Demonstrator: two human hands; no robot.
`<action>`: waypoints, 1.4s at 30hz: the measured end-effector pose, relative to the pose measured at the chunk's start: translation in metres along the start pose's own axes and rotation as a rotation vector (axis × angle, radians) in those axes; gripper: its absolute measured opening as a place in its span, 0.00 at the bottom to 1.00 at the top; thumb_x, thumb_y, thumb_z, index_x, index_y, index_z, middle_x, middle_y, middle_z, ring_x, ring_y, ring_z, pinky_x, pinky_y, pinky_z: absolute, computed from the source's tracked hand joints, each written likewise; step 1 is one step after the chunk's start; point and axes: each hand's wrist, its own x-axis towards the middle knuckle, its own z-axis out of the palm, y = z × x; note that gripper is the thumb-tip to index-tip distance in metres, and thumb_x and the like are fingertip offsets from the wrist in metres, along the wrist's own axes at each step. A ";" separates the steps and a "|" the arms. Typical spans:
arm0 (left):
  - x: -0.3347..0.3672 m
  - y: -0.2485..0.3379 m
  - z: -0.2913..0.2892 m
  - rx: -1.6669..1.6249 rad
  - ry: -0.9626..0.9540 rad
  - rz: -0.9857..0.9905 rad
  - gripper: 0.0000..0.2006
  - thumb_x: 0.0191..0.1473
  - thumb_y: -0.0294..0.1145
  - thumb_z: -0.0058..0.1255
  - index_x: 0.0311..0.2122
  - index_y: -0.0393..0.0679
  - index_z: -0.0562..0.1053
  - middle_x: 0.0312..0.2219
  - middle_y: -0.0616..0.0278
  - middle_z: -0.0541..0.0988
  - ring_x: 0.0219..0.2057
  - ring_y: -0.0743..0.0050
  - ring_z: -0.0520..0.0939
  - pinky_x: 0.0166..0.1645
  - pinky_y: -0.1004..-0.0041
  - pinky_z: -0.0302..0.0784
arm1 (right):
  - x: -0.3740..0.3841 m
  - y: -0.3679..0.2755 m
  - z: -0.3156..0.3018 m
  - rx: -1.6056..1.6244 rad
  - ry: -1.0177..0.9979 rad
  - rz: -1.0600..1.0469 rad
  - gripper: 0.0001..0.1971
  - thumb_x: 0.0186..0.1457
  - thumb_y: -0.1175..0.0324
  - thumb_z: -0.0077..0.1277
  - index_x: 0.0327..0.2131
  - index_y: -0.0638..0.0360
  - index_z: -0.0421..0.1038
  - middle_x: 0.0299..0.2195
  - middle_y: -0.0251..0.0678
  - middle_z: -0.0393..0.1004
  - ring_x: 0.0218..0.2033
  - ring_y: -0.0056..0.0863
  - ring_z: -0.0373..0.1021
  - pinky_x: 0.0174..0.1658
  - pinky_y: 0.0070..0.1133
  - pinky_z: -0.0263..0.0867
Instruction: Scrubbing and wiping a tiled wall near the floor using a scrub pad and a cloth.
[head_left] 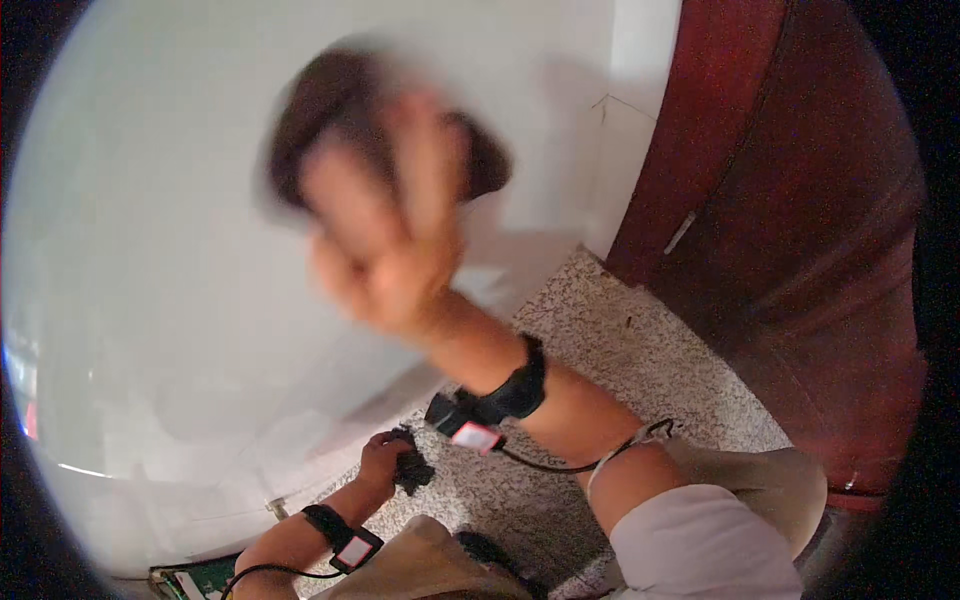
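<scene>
High on the white wall, my right hand has its fingers over a dark brown cloth. Both are smeared by motion, and the cloth looks to be against the wall or very close to it. Lower down, near the foot of the wall, my left hand is closed on a crumpled dark grey cloth above the speckled floor. Its fingers show only in part. Each of my wrists wears a black strap with a small device and a cable.
A dark red door with a red frame stands on the right, beside the wall's corner. Speckled flooring lies below, with my knees over it. A green printed item rests at the lower left, by the wall.
</scene>
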 end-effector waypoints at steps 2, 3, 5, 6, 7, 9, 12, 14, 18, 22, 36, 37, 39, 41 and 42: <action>0.000 0.000 0.007 0.064 0.040 0.065 0.07 0.41 0.28 0.42 0.21 0.35 0.63 0.11 0.55 0.67 0.11 0.59 0.72 0.12 0.68 0.67 | -0.031 -0.022 0.008 0.110 -0.073 -0.126 0.14 0.42 0.63 0.46 0.37 0.45 0.65 0.43 0.44 0.60 0.48 0.44 0.54 0.50 0.42 0.42; 0.001 0.000 0.007 0.066 0.041 0.069 0.07 0.41 0.28 0.42 0.21 0.35 0.63 0.11 0.55 0.67 0.11 0.59 0.72 0.12 0.68 0.67 | -0.045 -0.028 -0.001 0.163 -0.212 -0.197 0.15 0.41 0.63 0.45 0.37 0.46 0.65 0.46 0.42 0.57 0.48 0.43 0.53 0.46 0.45 0.47; 0.003 -0.001 0.009 0.032 -0.044 0.138 0.08 0.41 0.30 0.42 0.22 0.35 0.63 0.11 0.55 0.67 0.11 0.60 0.72 0.13 0.67 0.68 | -0.084 -0.025 -0.012 0.190 -0.344 -0.301 0.15 0.42 0.62 0.43 0.37 0.43 0.64 0.46 0.35 0.57 0.48 0.37 0.54 0.48 0.40 0.47; 0.005 0.001 0.007 -0.051 -0.013 0.057 0.16 0.35 0.22 0.46 0.35 0.34 0.64 0.23 0.57 0.71 0.21 0.67 0.73 0.25 0.72 0.71 | -0.103 -0.018 -0.019 0.191 -0.423 -0.368 0.14 0.42 0.62 0.42 0.37 0.42 0.63 0.47 0.33 0.58 0.48 0.34 0.55 0.49 0.37 0.47; 0.004 0.003 0.010 -0.051 -0.019 0.057 0.16 0.35 0.22 0.46 0.35 0.34 0.64 0.23 0.57 0.71 0.21 0.67 0.73 0.25 0.72 0.71 | -0.111 -0.008 -0.030 0.184 -0.514 -0.430 0.13 0.44 0.62 0.40 0.37 0.42 0.63 0.47 0.31 0.58 0.48 0.33 0.56 0.49 0.37 0.47; 0.001 0.009 0.017 -0.088 -0.018 0.083 0.17 0.35 0.21 0.46 0.36 0.34 0.64 0.23 0.56 0.71 0.20 0.66 0.74 0.25 0.72 0.71 | -0.120 0.016 -0.052 0.111 -0.630 -0.410 0.18 0.39 0.63 0.50 0.38 0.40 0.62 0.46 0.29 0.59 0.49 0.33 0.54 0.48 0.35 0.50; 0.002 0.017 0.027 -0.074 -0.023 0.041 0.18 0.35 0.21 0.46 0.37 0.34 0.63 0.23 0.55 0.71 0.20 0.65 0.74 0.25 0.72 0.72 | -0.110 0.069 -0.065 -0.050 -0.373 -0.150 0.21 0.40 0.66 0.50 0.41 0.50 0.59 0.47 0.41 0.54 0.48 0.39 0.53 0.48 0.37 0.50; -0.013 0.022 0.028 -0.117 -0.018 0.062 0.19 0.34 0.21 0.46 0.38 0.34 0.62 0.23 0.55 0.70 0.20 0.65 0.74 0.25 0.72 0.72 | -0.076 0.081 -0.062 -0.107 -0.163 0.155 0.22 0.41 0.68 0.47 0.43 0.59 0.56 0.46 0.49 0.53 0.47 0.45 0.52 0.49 0.37 0.48; -0.009 0.020 0.022 -0.109 0.001 0.061 0.19 0.35 0.20 0.45 0.38 0.33 0.62 0.23 0.54 0.70 0.22 0.64 0.74 0.26 0.69 0.72 | 0.005 0.116 -0.047 -0.201 0.175 0.550 0.23 0.43 0.68 0.42 0.45 0.66 0.53 0.43 0.52 0.54 0.44 0.48 0.53 0.48 0.34 0.48; -0.012 0.020 0.014 -0.137 -0.047 0.041 0.18 0.35 0.20 0.45 0.37 0.33 0.62 0.23 0.54 0.70 0.21 0.64 0.74 0.25 0.69 0.73 | 0.058 0.129 -0.040 -0.183 0.292 0.695 0.25 0.43 0.65 0.43 0.45 0.66 0.54 0.44 0.49 0.54 0.46 0.40 0.52 0.49 0.28 0.48; -0.006 0.007 0.013 0.005 0.040 0.054 0.15 0.37 0.29 0.52 0.33 0.36 0.66 0.23 0.57 0.72 0.22 0.67 0.74 0.23 0.69 0.71 | 0.065 -0.098 0.056 0.125 -0.034 -0.299 0.14 0.41 0.65 0.43 0.36 0.52 0.64 0.42 0.43 0.60 0.44 0.44 0.56 0.43 0.39 0.52; -0.019 0.016 0.020 -0.160 -0.070 0.165 0.15 0.39 0.31 0.52 0.33 0.35 0.66 0.23 0.57 0.72 0.21 0.67 0.74 0.23 0.70 0.71 | 0.041 -0.106 0.050 0.195 -0.150 -0.353 0.12 0.42 0.64 0.43 0.35 0.50 0.65 0.43 0.41 0.60 0.46 0.42 0.56 0.43 0.40 0.51; -0.021 0.016 0.017 -0.086 -0.092 0.050 0.14 0.38 0.27 0.50 0.33 0.35 0.66 0.24 0.56 0.72 0.20 0.67 0.74 0.23 0.70 0.71 | -0.010 -0.101 0.039 0.348 -0.354 -0.467 0.11 0.43 0.62 0.42 0.34 0.48 0.65 0.45 0.35 0.60 0.48 0.36 0.55 0.46 0.37 0.49; -0.019 0.008 0.008 -0.098 -0.088 0.040 0.14 0.36 0.23 0.49 0.33 0.34 0.65 0.23 0.55 0.72 0.21 0.67 0.74 0.23 0.71 0.72 | -0.062 -0.082 0.026 0.407 -0.511 -0.628 0.12 0.44 0.61 0.40 0.34 0.52 0.65 0.48 0.40 0.56 0.50 0.38 0.51 0.50 0.36 0.46; -0.018 0.008 0.010 -0.044 -0.108 0.090 0.10 0.40 0.26 0.44 0.30 0.33 0.66 0.20 0.53 0.72 0.18 0.64 0.74 0.19 0.71 0.71 | -0.078 -0.066 0.016 0.441 -0.612 -0.632 0.12 0.45 0.61 0.40 0.34 0.50 0.65 0.48 0.39 0.56 0.50 0.37 0.52 0.50 0.36 0.46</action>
